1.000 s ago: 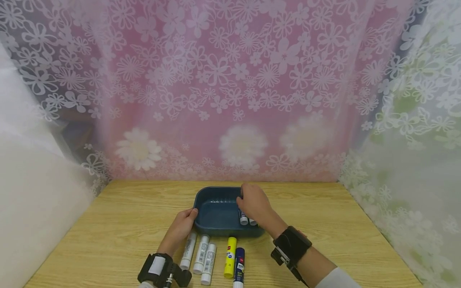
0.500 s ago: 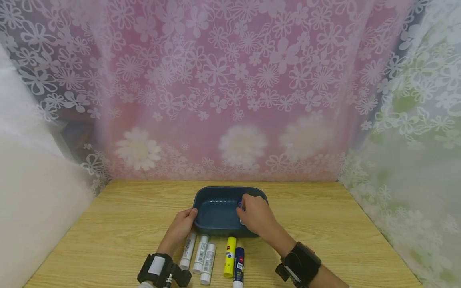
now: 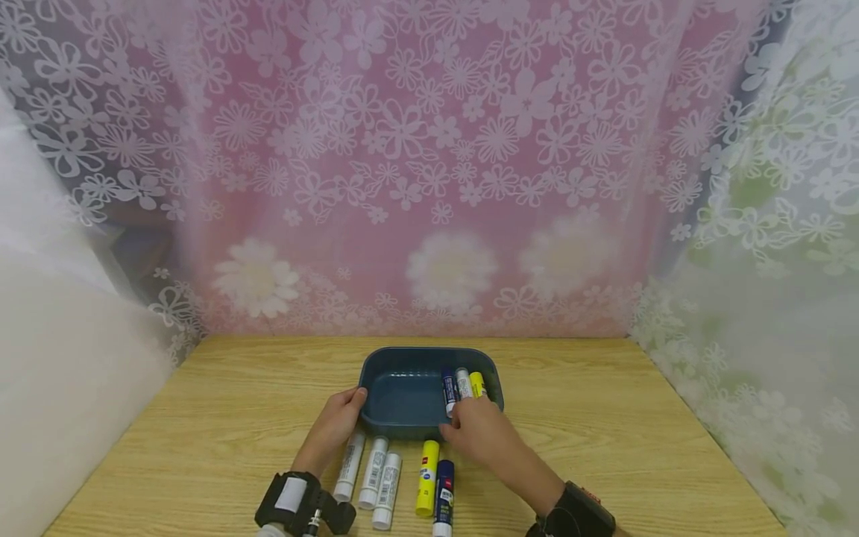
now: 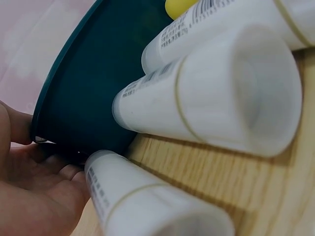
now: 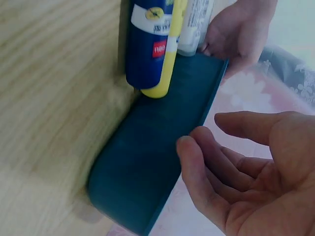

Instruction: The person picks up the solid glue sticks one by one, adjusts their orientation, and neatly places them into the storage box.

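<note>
A dark blue-green plastic box [image 3: 403, 406] stands on the table. My left hand [image 3: 335, 419] grips its left rim, thumb on top and fingers against the outside in the left wrist view. Inside at the right lie a navy glue stick [image 3: 450, 391], a white one [image 3: 464, 384] and a yellow one [image 3: 477, 383], side by side. Over the front right rim hovers my right hand [image 3: 485, 432], its fingers [image 5: 192, 162] loosely bent and holding nothing. In front of the box lie several more glue sticks: white [image 3: 387, 491], yellow [image 3: 426, 478] and navy [image 3: 444, 497].
The wooden table [image 3: 590, 425] reaches back to a pink flowered curtain [image 3: 362, 186]. Translucent sheets hang on both sides. Two more white glue sticks [image 3: 349, 468] lie close by the left hand, right at the box's front wall.
My right hand has drawn back toward the front from inside the box's right end, uncovering the three glue sticks there. The left hand has stayed on the rim.
</note>
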A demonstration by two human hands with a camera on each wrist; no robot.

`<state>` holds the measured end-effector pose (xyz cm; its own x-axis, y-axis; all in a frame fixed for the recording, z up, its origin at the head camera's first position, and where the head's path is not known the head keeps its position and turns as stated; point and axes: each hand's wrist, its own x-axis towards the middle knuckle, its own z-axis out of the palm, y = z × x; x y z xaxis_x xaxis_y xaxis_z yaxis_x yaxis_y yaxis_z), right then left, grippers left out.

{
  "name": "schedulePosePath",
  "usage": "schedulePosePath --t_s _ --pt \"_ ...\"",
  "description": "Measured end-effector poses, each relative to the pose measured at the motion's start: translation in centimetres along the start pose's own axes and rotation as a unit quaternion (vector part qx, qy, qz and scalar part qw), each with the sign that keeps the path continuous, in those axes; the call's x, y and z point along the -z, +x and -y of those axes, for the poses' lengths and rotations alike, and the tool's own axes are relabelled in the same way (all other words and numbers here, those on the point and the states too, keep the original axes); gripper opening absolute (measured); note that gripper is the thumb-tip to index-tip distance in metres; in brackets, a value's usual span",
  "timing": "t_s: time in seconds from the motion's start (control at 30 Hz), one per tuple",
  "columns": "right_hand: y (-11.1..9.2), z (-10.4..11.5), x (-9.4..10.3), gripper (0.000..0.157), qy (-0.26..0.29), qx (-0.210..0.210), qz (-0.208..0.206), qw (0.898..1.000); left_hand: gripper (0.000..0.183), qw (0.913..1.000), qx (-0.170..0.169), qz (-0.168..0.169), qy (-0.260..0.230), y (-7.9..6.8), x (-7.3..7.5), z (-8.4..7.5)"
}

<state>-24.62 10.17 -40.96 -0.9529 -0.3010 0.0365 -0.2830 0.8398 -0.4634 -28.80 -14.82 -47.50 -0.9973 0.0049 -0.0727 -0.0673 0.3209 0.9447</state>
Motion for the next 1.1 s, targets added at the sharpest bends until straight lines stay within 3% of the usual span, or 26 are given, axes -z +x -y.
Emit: schedulePosePath --t_s 0.3,0.47,0.67,1.1 --pt "-1.0 0.1 -1.1 0.030 0.023 -0.030 0.079 0.996 0.052 1.0000 0.000 -0.002 0.003 -0.1 0.1 -0.1" --pt "-1.3 0.0 -1.4 0.032 0.005 -0.054 0.114 0.992 0.051 1.0000 -0.001 -0.002 0.000 -0.1 -0.1 -0.1" --pt "-1.5 0.0 -1.5 0.041 -0.013 -0.080 0.137 0.987 0.052 1.0000 0.002 -0.004 0.003 0.0 -0.1 -0.1" --pt "-1.4 -0.5 -2.1 0.044 -0.002 -0.101 0.188 0.977 0.052 1.0000 0.006 -0.002 0.002 -0.2 -0.1 -0.3"
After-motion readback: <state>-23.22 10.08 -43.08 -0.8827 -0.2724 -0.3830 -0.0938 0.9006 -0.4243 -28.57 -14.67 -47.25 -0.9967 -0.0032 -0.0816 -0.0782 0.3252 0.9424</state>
